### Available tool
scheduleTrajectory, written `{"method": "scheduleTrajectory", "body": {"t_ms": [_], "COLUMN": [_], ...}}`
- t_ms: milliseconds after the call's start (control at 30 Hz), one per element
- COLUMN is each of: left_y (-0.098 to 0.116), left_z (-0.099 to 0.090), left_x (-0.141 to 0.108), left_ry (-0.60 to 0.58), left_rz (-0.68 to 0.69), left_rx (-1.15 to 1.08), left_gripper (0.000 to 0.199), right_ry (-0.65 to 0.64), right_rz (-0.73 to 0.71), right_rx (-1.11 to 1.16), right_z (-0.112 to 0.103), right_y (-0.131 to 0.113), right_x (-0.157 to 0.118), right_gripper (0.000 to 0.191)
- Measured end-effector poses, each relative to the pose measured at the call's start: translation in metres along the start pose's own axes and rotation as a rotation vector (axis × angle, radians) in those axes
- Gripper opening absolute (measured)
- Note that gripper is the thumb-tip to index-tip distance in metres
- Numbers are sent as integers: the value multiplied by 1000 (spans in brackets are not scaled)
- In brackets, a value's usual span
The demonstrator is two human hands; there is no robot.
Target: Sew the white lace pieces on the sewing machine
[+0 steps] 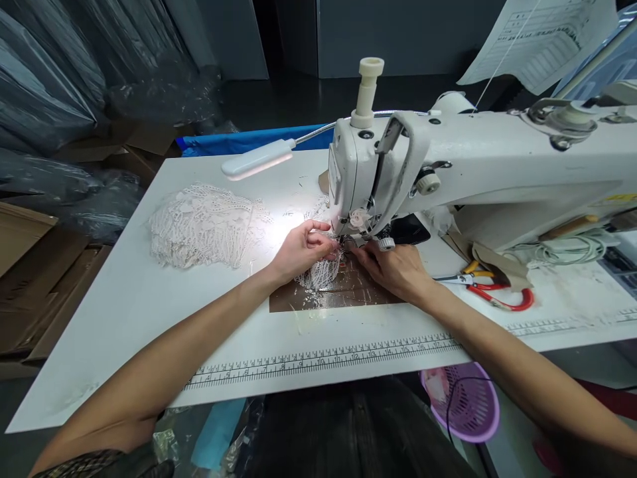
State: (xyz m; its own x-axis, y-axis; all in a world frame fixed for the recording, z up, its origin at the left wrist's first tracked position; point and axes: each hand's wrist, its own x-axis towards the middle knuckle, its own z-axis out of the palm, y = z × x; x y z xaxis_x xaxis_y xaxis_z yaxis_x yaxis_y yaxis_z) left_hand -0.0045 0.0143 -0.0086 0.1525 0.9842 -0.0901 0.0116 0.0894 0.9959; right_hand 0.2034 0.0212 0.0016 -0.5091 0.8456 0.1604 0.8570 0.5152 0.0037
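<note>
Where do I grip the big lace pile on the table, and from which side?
Probably the thick, rounded left end of the lace pile, coming from the left: that end faces away from the left hand, while the right end thins out toward it. It looks loose and soft, so a wide, cupping grip should suit.

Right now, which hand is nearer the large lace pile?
Left. The left hand is right of the large lace pile; the right hand is farther right, beyond the left hand.

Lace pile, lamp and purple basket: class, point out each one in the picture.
Lace pile (202, 229), head view: middle of its bunched surface.
Lamp (259, 158), head view: its white head.
Purple basket (472, 410), head view: its inner wall.
</note>
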Motion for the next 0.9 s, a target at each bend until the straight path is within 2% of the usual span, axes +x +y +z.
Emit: {"method": "scheduleTrajectory", "body": {"t_ms": [300,433,500,567,633,700,767,833,900], "left_y": [3,3,10,21,34,42,41,31,17], "left_z": [3,1,-4,-10,-15,-16,-15,-12,-12], "left_x": [-2,-2,-5,-11,-19,-27,-33,-35,-31], "left_ry": [25,19,28,53,67,1,-159,-310,-346], "left_rz": [-9,19,116,272,419,503,523,513,523], "left_rx": [-7,50,214,543,923,1157,1207,1157,1095], "left_gripper": [35,35,35,34,27,24,28,35,35], "right_ry": [135,114,111,130,144,190,267,329,336], "right_rz": [-97,-102,-108,-86,-4,167,296,263,140], "right_rx": [75,103,155,217,248,190,73,58,195], "right_z": [9,6,2,-2,-5,-6,-5,-5,-5], "right_y": [-7,-6,1,14,34,57,77,88,86], "right_x": [3,-5,-15,-29,-44,-58,-69,-75,-75], "right_gripper": [51,49,49,48,46,46,44,38,33]}}
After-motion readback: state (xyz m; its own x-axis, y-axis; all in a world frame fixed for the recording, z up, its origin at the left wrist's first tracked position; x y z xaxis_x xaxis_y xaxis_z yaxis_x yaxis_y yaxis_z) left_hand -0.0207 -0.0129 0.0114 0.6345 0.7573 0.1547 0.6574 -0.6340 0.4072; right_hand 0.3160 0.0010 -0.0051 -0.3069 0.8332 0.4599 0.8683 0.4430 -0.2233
